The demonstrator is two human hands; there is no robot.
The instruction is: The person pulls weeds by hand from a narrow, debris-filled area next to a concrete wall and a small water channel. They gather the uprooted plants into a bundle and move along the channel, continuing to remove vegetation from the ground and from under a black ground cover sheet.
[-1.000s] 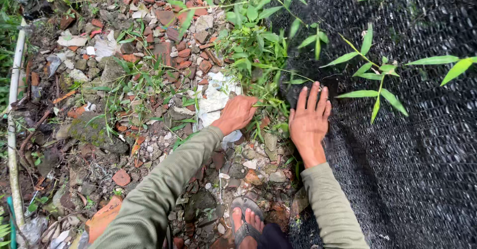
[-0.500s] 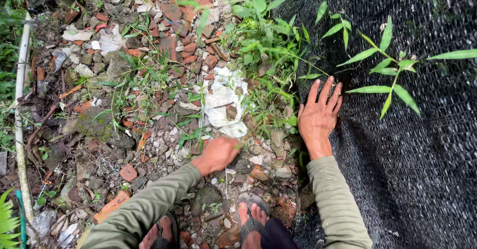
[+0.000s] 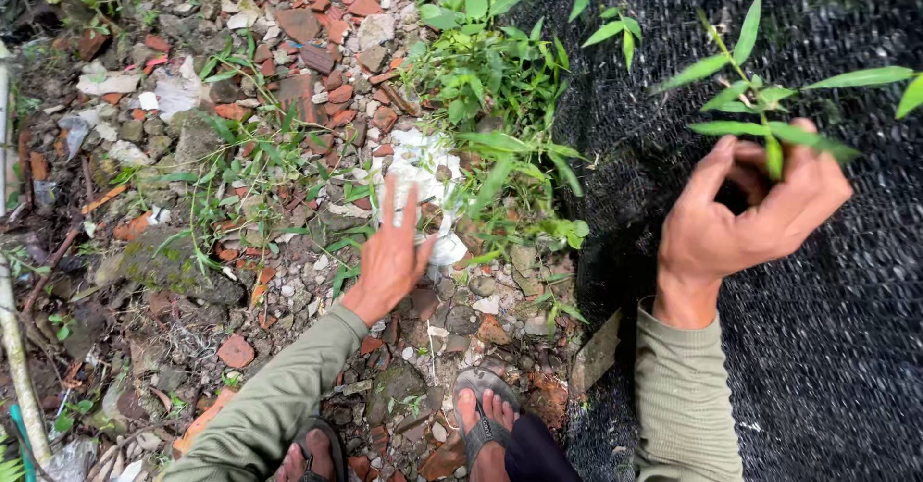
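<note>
- I see my left hand (image 3: 392,256) open, fingers spread flat, tips touching the crumpled white scrap (image 3: 420,179) lying at its 12 o'clock on the brick rubble (image 3: 288,78)
- My right hand (image 3: 745,218) curls around a green leafy stem (image 3: 760,107) over the black netting (image 3: 817,347), at 3 o'clock from the scrap

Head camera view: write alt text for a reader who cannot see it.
A person's right hand closes around the stem of a leafy green plant over black netting. Their left hand lies open on brick rubble beside a white scrap and weeds.
</note>
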